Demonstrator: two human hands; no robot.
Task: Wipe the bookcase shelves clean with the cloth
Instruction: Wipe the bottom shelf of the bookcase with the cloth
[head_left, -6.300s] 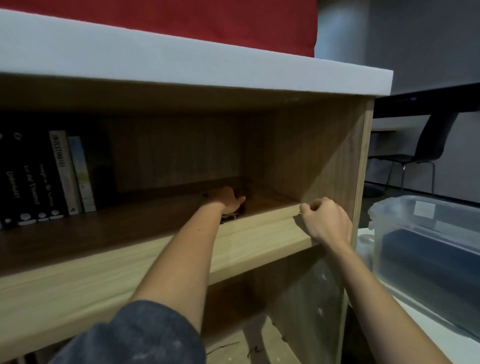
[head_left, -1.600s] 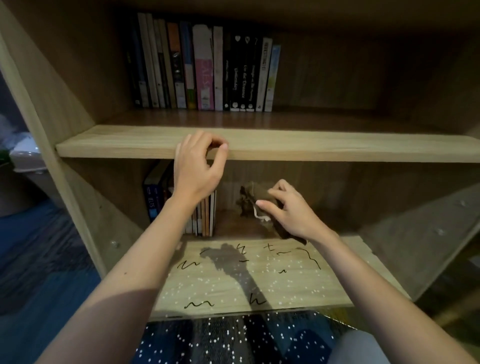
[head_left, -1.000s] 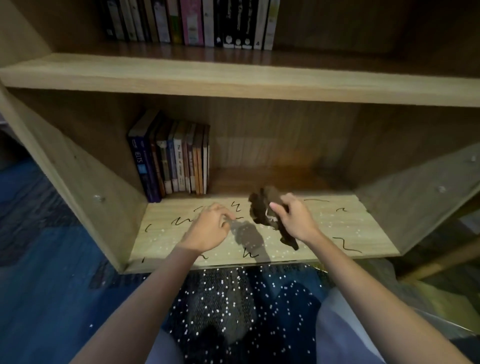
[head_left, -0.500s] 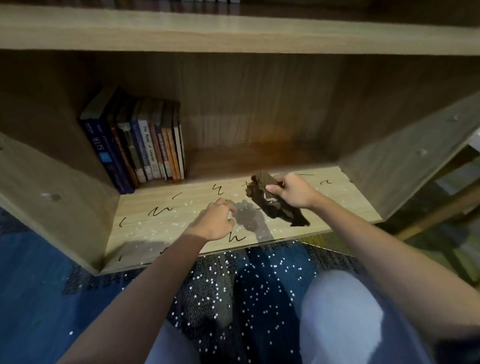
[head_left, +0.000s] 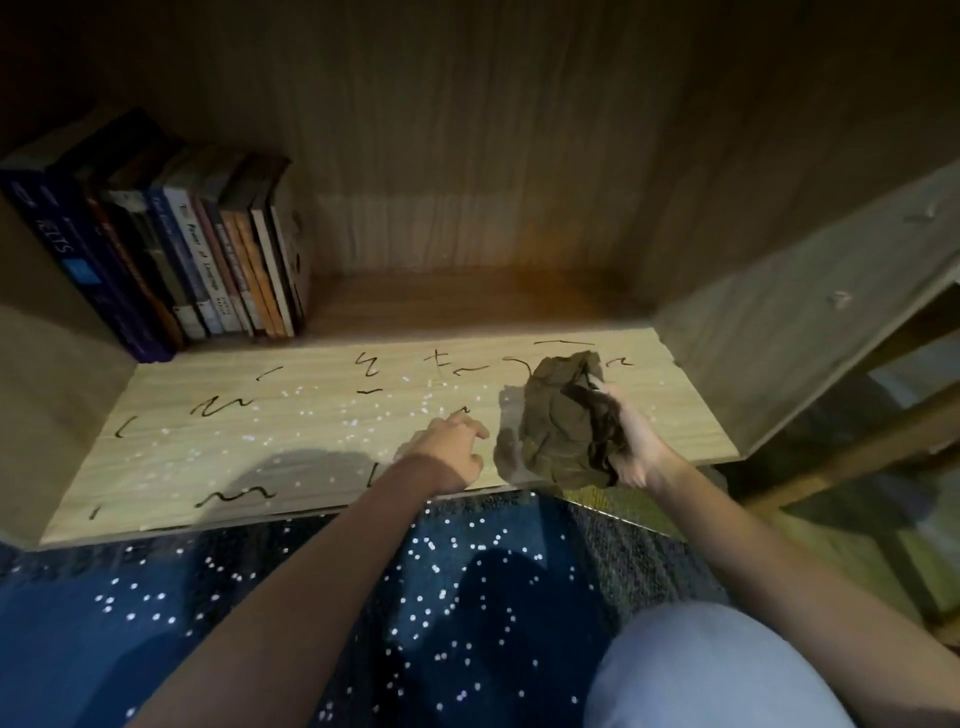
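The bottom shelf (head_left: 311, 457) bears black scribbles (head_left: 223, 406) and white specks (head_left: 363, 423); right hand (head_left: 636, 447) fingers clutch the cloth (head_left: 561, 426), left hand (head_left: 449, 449) fingers rest loose, empty.

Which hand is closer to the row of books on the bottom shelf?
Left. The left hand rests on the shelf, right of and in front of the books; the right hand, gripping the cloth, is farther right.

A blue book spine (head_left: 62, 244) reads "IELTS", a pale spine (head_left: 200, 260) "Power of Language" (somewhat blurry).
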